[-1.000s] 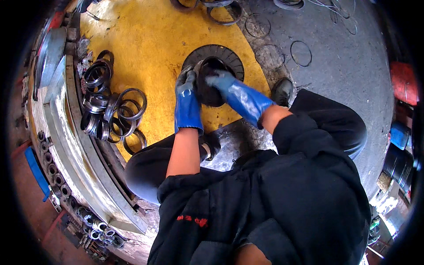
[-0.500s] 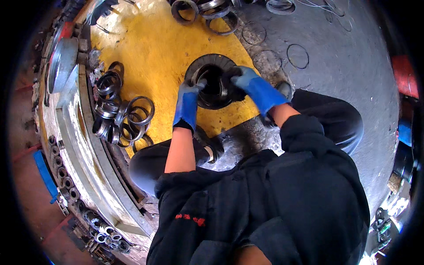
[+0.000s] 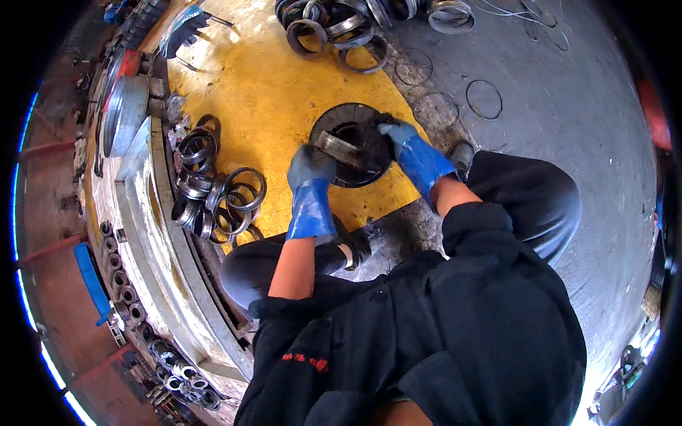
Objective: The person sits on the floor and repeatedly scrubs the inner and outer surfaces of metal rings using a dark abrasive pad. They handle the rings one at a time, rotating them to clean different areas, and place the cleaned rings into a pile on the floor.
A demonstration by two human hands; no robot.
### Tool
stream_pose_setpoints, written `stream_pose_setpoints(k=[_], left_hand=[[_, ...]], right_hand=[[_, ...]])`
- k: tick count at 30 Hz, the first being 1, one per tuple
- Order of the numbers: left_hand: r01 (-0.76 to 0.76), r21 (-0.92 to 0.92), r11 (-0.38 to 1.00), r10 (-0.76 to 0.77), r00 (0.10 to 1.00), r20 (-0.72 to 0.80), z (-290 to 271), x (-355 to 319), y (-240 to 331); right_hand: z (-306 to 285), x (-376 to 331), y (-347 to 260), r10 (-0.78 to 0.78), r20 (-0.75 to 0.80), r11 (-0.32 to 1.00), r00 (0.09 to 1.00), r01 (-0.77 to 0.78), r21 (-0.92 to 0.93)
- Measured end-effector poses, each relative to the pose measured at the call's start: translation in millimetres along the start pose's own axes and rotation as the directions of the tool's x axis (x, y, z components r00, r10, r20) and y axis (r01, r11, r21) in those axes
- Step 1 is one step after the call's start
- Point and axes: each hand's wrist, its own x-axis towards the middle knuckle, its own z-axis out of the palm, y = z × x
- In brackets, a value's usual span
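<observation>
Both my hands wear blue and grey gloves. My left hand (image 3: 311, 167) grips the near left side of a metal ring (image 3: 339, 149), its fingers closed. The ring is tilted over a round black basin (image 3: 339, 112) on the yellow floor patch. On the basin's right side, my right hand (image 3: 402, 136) is closed on a dark, shaggy clump (image 3: 380, 133), whose kind I cannot make out. The clump is beside the ring; whether they touch is unclear. The basin's inside is dark and partly hidden by the ring and clump.
A heap of shiny metal rings (image 3: 217, 192) lies to the left, beside a long metal beam (image 3: 145, 192). More rings (image 3: 347, 32) are piled at the far side. Thin wire loops (image 3: 484, 99) lie on the grey floor to the right. My shoe (image 3: 462, 157) is close to the basin.
The ring has been turned from facing upward to a tilted, edge-on position. My left hand has shifted around it, and my right hand has stayed by the basin. The whole view has shifted slightly.
</observation>
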Motion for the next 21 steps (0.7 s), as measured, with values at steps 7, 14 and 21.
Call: stream_pose_setpoints(k=[7, 14, 21], left_hand=[[0.657, -0.675, -0.336, -0.065, 0.699, 0.713, 43.3, 25.3, -24.5], [0.56, -0.621, -0.548, -0.112, 0.687, 0.718, 69.5, 34.5, -10.6], [0.546, -0.804, -0.236, 0.046, 0.833, 0.552, 94.6, -6.9, -33.5]], right_hand=[[2.0, -36.9, -7.8, 0.381, 0.137, 0.887, 0.914, -0.403, 0.225], [12.5, -84.9, -77.3, -0.111, 0.342, 0.978, 0.933, 0.042, 0.204], [70.9, -84.0, -58.7, -0.503, 0.613, 0.379, 0.61, 0.793, -0.477]])
